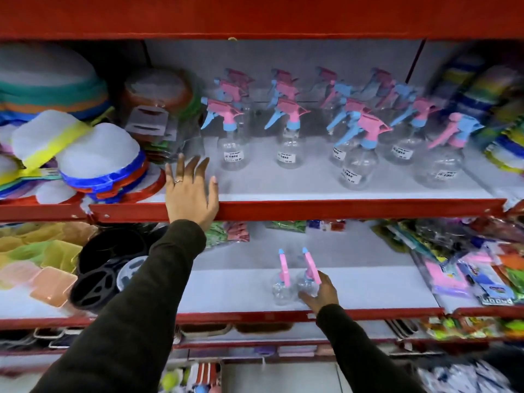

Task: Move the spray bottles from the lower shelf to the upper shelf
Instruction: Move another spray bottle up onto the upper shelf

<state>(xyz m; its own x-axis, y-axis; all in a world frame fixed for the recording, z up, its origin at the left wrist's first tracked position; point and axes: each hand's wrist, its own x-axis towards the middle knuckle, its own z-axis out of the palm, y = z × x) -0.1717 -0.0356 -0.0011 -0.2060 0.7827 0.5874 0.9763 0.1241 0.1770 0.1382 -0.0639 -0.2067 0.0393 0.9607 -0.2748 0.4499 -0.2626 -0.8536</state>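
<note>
Two clear spray bottles with pink and blue heads stand on the lower shelf [368, 290]: the left bottle [282, 289] and the right bottle [306, 282]. My right hand [321, 292] curls around the right bottle, fingers touching its body and pink trigger. Several matching spray bottles [289, 137] stand in rows on the upper shelf [340, 207]. My left hand [191, 191] rests open on the upper shelf's front edge, left of those bottles, holding nothing.
Stacked coloured plastic lids [85, 160] fill the upper shelf's left side, packaged goods [499, 120] its right. On the lower shelf sit coloured tubs [37, 265], black trays [105, 273] and packets [476, 268]. Bare grey shelf lies around the two bottles.
</note>
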